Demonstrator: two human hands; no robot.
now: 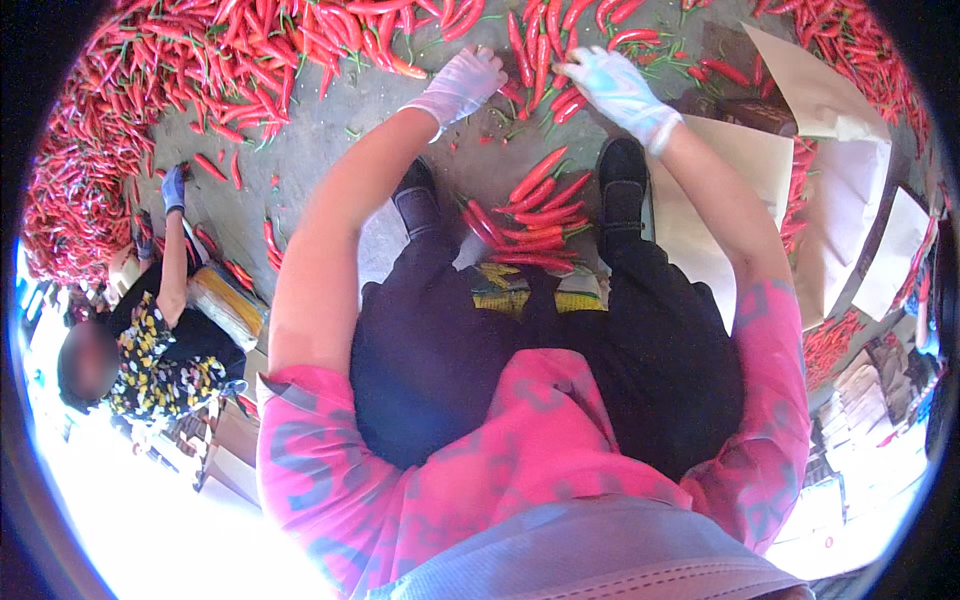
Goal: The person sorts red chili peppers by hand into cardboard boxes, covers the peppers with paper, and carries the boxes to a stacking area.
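My left hand [463, 84], in a thin whitish glove, is beside several loose red chili peppers [541, 60] on the concrete floor. Its fingers are curled, and I cannot tell whether they hold anything. On the other side of these peppers, my right hand [621, 91], gloved alike, has its thumb and fingertips against or just over them. Whether it grips one is not plain. Two red chilies [570, 107] lie just below its fingers. Between my shoes a small group of red chilies [536, 217] with green stems rests, mostly side by side.
A large chili heap [90, 165] spreads across the left and top. At right stands an open cardboard box [720, 180] with chilies [801, 187] inside; another chili heap [862, 67] lies beyond. A co-worker [172, 322] sits at left, one gloved hand near the heap. Loose green stems [664, 64] dot the floor.
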